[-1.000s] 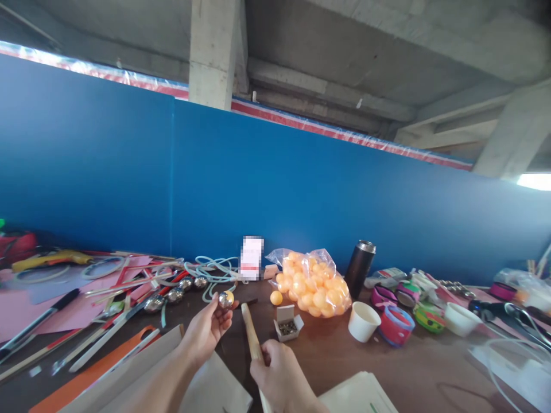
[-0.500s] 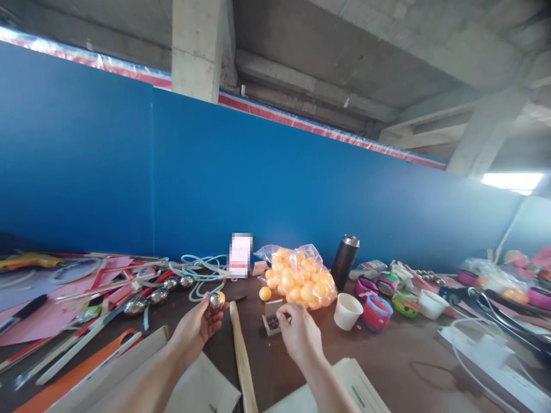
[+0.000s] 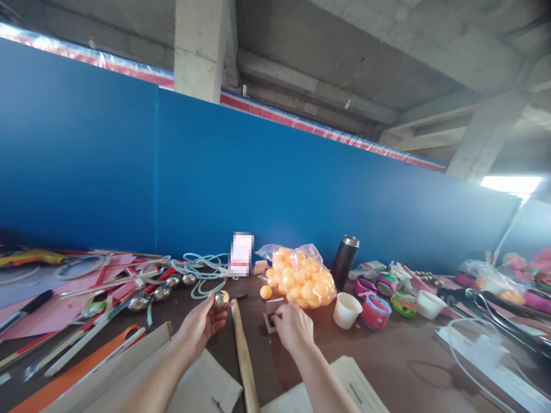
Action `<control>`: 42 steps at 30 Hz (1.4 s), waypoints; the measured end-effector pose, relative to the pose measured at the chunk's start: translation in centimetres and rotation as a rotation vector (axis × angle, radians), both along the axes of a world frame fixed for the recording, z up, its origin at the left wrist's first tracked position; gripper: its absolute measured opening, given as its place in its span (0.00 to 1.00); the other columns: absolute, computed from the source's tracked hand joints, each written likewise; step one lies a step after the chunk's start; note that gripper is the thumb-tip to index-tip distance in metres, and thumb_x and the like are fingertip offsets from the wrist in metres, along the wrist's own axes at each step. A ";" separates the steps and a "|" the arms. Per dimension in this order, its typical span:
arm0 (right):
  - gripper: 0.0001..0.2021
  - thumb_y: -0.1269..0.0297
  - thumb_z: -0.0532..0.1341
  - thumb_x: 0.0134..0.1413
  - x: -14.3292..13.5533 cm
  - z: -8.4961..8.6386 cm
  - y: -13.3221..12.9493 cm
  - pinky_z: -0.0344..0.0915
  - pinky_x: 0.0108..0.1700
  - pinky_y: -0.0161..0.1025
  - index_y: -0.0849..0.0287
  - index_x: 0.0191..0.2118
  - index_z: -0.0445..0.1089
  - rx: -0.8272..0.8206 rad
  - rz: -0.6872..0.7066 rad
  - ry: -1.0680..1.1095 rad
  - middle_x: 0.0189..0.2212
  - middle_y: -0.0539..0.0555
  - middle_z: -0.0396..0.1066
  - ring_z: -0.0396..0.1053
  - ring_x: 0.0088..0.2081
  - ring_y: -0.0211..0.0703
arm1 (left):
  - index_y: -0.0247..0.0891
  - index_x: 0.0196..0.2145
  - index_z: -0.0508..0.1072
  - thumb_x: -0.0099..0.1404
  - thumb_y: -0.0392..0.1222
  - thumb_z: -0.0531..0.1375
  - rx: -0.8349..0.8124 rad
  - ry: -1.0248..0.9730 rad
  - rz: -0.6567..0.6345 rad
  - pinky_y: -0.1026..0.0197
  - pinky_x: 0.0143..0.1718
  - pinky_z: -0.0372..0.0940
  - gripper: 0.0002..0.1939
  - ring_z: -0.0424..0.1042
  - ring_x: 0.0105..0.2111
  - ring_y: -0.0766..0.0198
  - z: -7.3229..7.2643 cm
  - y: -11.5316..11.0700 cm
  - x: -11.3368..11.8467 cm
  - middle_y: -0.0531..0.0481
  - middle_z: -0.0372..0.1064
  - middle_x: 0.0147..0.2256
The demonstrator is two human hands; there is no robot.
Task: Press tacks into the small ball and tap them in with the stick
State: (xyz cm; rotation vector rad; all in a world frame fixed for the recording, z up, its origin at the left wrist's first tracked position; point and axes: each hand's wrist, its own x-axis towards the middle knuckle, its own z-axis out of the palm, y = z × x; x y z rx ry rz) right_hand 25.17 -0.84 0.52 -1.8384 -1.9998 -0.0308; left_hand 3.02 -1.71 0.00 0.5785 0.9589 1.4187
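Observation:
My left hand (image 3: 200,328) holds a shiny metal ball (image 3: 221,299) between thumb and fingers, raised a little over the table. With fingertips pinched together, my right hand (image 3: 297,330) is at a small open box (image 3: 271,326) containing dark bits too small to name. Whatever the right fingertips may hold is hidden. Just beyond the box lie a loose orange ball (image 3: 266,292) and a clear bag of orange balls (image 3: 301,281). A wooden stick (image 3: 244,355) runs between my two hands.
Several metal balls (image 3: 161,293), pale blue tubing (image 3: 200,269) and sticks crowd the left side. A white cup (image 3: 346,310), a black bottle (image 3: 345,263) and a red-blue wristband roll (image 3: 376,313) stand right of the bag. A power strip (image 3: 486,358) lies far right.
My right hand has moved slightly left and its fingertips now reach over the small box. My left hand still holds the metal ball, almost unmoved.

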 end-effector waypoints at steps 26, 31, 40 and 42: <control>0.10 0.57 0.55 0.50 1.8 0.7 0.1 0.49 0.25 0.32 0.52 0.24 0.69 -0.113 -0.048 0.102 0.27 0.47 0.71 0.67 0.31 0.38 | 0.29 0.36 0.70 0.60 0.47 0.54 0.012 0.035 -0.036 0.67 0.24 0.66 0.16 0.69 0.23 0.70 -0.2 -0.1 0.1 0.40 0.73 0.32; 0.09 0.56 0.58 0.45 1.5 0.5 0.3 0.48 0.24 0.33 0.52 0.21 0.70 -0.157 -0.061 0.074 0.24 0.47 0.71 0.67 0.29 0.39 | 0.30 0.37 0.69 0.60 0.47 0.54 0.008 0.046 -0.029 0.67 0.24 0.66 0.16 0.69 0.23 0.70 -0.1 -0.1 0.2 0.40 0.73 0.32; 0.08 0.59 0.56 0.47 1.2 -0.2 1.4 0.51 0.25 0.33 0.53 0.27 0.70 -0.186 -0.094 0.055 0.30 0.51 0.72 0.68 0.31 0.42 | 0.31 0.36 0.70 0.59 0.47 0.55 0.019 0.058 -0.036 0.67 0.24 0.66 0.16 0.69 0.23 0.69 -0.2 -0.2 0.2 0.41 0.73 0.32; 0.09 0.58 0.55 0.48 1.2 -0.2 1.3 0.52 0.26 0.33 0.54 0.28 0.70 -0.168 -0.083 0.053 0.32 0.53 0.72 0.68 0.34 0.43 | 0.31 0.36 0.70 0.59 0.47 0.55 0.016 0.059 -0.033 0.66 0.24 0.66 0.15 0.69 0.23 0.69 -0.3 -0.1 0.2 0.41 0.73 0.32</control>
